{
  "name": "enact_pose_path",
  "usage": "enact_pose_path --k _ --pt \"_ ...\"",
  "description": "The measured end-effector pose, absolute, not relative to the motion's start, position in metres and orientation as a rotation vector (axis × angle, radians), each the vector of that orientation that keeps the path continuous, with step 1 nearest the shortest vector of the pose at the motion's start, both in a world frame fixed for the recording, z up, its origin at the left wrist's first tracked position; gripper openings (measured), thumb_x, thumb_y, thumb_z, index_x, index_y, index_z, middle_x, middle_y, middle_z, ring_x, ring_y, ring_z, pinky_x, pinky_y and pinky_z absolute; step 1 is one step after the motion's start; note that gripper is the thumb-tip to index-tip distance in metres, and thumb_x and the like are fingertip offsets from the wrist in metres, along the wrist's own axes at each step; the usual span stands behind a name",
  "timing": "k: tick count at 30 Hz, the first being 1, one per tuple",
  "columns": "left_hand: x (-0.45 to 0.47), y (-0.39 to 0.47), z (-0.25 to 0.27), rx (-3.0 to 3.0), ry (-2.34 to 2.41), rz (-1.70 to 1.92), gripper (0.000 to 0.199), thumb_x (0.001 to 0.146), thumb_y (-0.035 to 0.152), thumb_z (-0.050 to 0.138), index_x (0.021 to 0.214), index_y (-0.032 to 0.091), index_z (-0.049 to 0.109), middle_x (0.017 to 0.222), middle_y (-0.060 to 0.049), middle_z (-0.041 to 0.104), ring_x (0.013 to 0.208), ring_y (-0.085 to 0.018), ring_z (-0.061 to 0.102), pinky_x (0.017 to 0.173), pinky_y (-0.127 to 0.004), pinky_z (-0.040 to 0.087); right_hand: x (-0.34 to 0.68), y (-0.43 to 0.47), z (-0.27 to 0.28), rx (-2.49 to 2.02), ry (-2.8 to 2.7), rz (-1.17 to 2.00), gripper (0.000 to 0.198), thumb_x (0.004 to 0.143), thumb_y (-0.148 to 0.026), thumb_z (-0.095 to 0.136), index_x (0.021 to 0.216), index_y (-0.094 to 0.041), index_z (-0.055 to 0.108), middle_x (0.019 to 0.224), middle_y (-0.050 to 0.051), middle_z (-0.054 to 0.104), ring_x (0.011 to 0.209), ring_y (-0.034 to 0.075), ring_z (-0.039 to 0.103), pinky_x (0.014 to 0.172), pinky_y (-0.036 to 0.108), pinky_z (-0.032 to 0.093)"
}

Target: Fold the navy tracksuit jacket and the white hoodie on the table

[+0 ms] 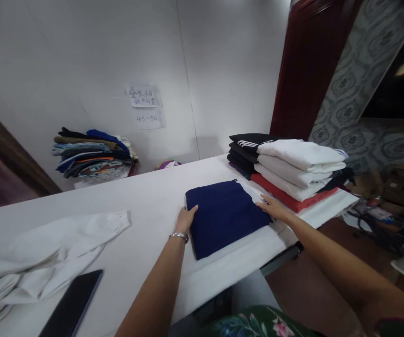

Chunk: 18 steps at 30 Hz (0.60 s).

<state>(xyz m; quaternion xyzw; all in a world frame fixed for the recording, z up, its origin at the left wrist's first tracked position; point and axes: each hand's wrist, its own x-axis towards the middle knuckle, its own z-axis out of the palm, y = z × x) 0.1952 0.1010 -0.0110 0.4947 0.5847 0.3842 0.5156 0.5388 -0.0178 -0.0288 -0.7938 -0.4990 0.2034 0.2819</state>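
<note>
A navy blue folded garment [228,217] lies flat on the white-covered table in front of me. My left hand [187,219], with a silver bracelet at the wrist, grips its left edge, thumb on top and the other fingers out of sight at the side. At the opposite edge, my right hand [271,208] holds the garment's right side, where a strip of white cloth shows beside the navy; some of its fingers are hidden. Just past the right hand rises a stack of folded clothes [296,164], white and black above a red one.
A crumpled white garment [65,238] and a dark phone or tablet [74,304] lie on the table [149,238] at left. Another pile of clothes [93,152] stands against the wall, below paper signs [146,96]. Boxes [394,185] and clutter fill the right side.
</note>
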Motion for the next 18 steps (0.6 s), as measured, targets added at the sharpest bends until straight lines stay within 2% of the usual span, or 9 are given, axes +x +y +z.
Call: enact_pose_path --k 3,5,8,11,14,18 --pt "0.193 0.104 -0.012 1.149 1.344 0.870 0.037 0.071 0.033 0.075 0.098 0.008 0.068 0.089 -0.016 0.073 0.088 -0.028 0.070 0.081 -0.038 0.056 0.530 -0.015 -0.023 -2.082 -1.228 0.621 0.085 0.074 -0.059 0.063 0.142 -0.013 0.042 0.143 0.015 0.046 0.130 0.029 0.046 0.107 0.038 0.036" --pt "0.194 0.105 -0.010 1.105 1.316 0.873 0.032 0.069 0.031 0.076 0.091 0.009 0.069 0.080 -0.014 0.073 0.082 -0.026 0.071 0.078 -0.037 0.057 0.523 -0.010 -0.017 -2.025 -1.173 0.680 0.083 0.073 -0.050 0.068 0.142 -0.013 0.042 0.133 0.015 0.056 0.120 0.029 0.055 0.099 0.038 0.044" --pt "0.191 0.104 -0.002 1.072 1.289 0.905 0.026 0.070 0.027 0.075 0.090 0.011 0.068 0.076 -0.011 0.073 0.075 -0.025 0.071 0.072 -0.035 0.058 0.513 -0.005 -0.010 -1.951 -1.136 0.724 0.075 0.076 -0.038 0.067 0.143 -0.015 0.042 0.110 0.010 0.070 0.095 0.025 0.067 0.080 0.035 0.054" --pt "0.171 0.105 0.006 1.069 1.257 0.977 0.026 0.071 0.025 0.074 0.093 0.012 0.067 0.078 -0.010 0.073 0.070 -0.022 0.070 0.065 -0.033 0.058 0.496 -0.003 -0.013 -1.872 -1.179 0.690 0.067 0.078 -0.037 0.064 0.140 -0.018 0.046 0.104 0.006 0.071 0.084 0.023 0.068 0.072 0.035 0.055" --pt "0.143 0.105 0.003 1.050 1.328 1.008 0.027 0.069 0.024 0.074 0.091 0.011 0.066 0.075 -0.010 0.073 0.065 -0.021 0.070 0.062 -0.031 0.057 0.477 -0.002 -0.025 -1.825 -1.302 0.624 0.059 0.080 -0.038 0.060 0.136 -0.020 0.051 0.115 0.006 0.068 0.086 0.023 0.068 0.077 0.037 0.054" --pt "0.121 0.102 -0.014 1.081 1.426 0.958 0.022 0.066 0.023 0.076 0.084 0.011 0.068 0.072 -0.010 0.073 0.066 -0.023 0.069 0.063 -0.032 0.057 0.467 -0.002 -0.031 -1.936 -1.589 0.444 0.053 0.086 -0.042 0.050 0.133 -0.020 0.054 0.130 0.009 0.060 0.114 0.025 0.058 0.098 0.037 0.045"
